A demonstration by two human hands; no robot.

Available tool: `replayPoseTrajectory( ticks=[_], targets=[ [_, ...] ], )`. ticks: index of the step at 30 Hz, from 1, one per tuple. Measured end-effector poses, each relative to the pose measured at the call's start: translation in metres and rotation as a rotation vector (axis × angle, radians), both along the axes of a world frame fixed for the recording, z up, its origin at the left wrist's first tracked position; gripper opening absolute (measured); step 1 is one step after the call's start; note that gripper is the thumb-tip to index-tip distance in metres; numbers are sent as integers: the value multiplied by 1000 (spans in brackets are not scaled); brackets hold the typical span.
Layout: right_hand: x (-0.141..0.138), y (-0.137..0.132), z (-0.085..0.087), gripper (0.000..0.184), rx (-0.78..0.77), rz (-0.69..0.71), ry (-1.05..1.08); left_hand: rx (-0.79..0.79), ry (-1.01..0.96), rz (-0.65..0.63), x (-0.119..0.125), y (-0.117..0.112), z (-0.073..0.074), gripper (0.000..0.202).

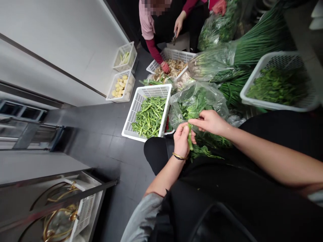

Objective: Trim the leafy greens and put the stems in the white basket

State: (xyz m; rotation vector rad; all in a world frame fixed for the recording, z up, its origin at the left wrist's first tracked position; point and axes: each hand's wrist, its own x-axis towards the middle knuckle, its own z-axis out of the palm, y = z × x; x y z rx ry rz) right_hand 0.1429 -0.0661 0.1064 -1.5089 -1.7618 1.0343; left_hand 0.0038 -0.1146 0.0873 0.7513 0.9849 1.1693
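My left hand (182, 138) is closed around the green stalk (190, 140) of a leafy vegetable, above my lap. My right hand (209, 121) pinches the same piece higher up, close to its broad leaves (198, 104). Beyond my hands lies an open clear plastic bag (214, 92) with more leafy greens in it. A white slotted basket (130, 117) of trimmed green stems (150, 114) stands to the left of my left hand. Loose leaves (204, 152) lie below my hands.
Opposite, a co-worker (161, 32) reaches a gloved hand into a basket (180, 53). Bundled long green stalks (262, 37) lie at right, by a white basket (275, 106) of herbs. Tubs of peeled potatoes (119, 86) and pale vegetable pieces (124, 57) line the wall. A metal rack (98, 188) stands lower left.
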Motion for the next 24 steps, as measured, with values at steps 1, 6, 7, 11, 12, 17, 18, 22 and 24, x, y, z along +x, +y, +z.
replayPoseTrajectory(
  ticks=[1, 6, 7, 11, 12, 17, 18, 22, 24],
  targets=[
    [-5, -1, -3, 42, 58, -16, -21, -8, -14, 12, 0, 1, 0, 35],
    [-16, -40, -9, 28, 723, 417, -8, -64, -68, 110, -2, 7, 1, 31],
    [-13, -45, -9, 28, 752, 512, 19, -65, -68, 113, -2, 8, 2, 31],
    [7, -28, -7, 37, 353, 141, -16, 4, -9, 102, 1, 2, 4, 31],
    [10, -18, -6, 39, 227, 27, -28, 29, 29, 99, 2, 0, 4, 32],
    [0, -5, -3, 33, 355, -15, -82, 16, 58, 100, 5, -3, 3, 35],
    [-2, -12, -4, 30, 486, 53, -88, -22, 15, 98, 4, -1, 2, 34],
    [3, -45, -11, 25, 632, 404, 77, -144, -120, 119, -3, 4, 7, 32],
    [12, -46, -11, 26, 394, 272, 163, -161, -166, 76, -5, 4, 12, 33]
  ],
)
